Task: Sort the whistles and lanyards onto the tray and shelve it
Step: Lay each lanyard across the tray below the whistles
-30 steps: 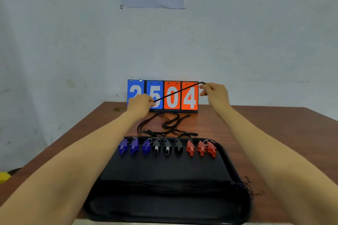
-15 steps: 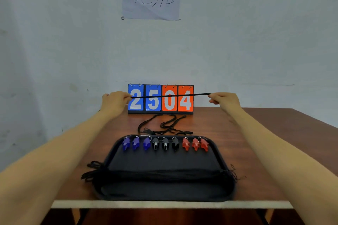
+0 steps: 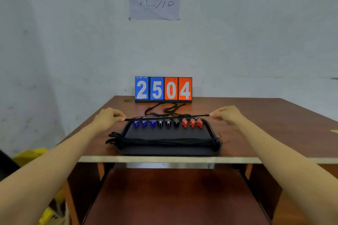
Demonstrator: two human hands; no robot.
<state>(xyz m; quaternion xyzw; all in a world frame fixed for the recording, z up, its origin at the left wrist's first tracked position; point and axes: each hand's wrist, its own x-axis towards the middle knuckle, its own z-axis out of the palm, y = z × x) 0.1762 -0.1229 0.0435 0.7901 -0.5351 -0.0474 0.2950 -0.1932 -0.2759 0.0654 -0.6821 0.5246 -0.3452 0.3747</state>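
Head view: one black lanyard (image 3: 166, 117) is pinched taut at its ends between left hand (image 3: 108, 118) and right hand (image 3: 227, 115), held level over the far edge of the tray (image 3: 170, 151). Nine whistles (image 3: 168, 123) (blue, black, red, three each) are lined along that edge. Bundled lanyards (image 3: 164, 141) are laid across the tray's middle. Loose lanyards (image 3: 164, 110) are piled behind, by the scoreboard (image 3: 163, 88) at the far edge of the table (image 3: 256, 133).

left hand (image 3: 108, 118), right hand (image 3: 229, 115): pinch grips

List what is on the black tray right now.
On the tray: nine whistles in a far-edge row, three blue, three black, three red, and black lanyards bundled across the near part. The lanyard stretched between the left hand and right hand partly covers some whistle tops.
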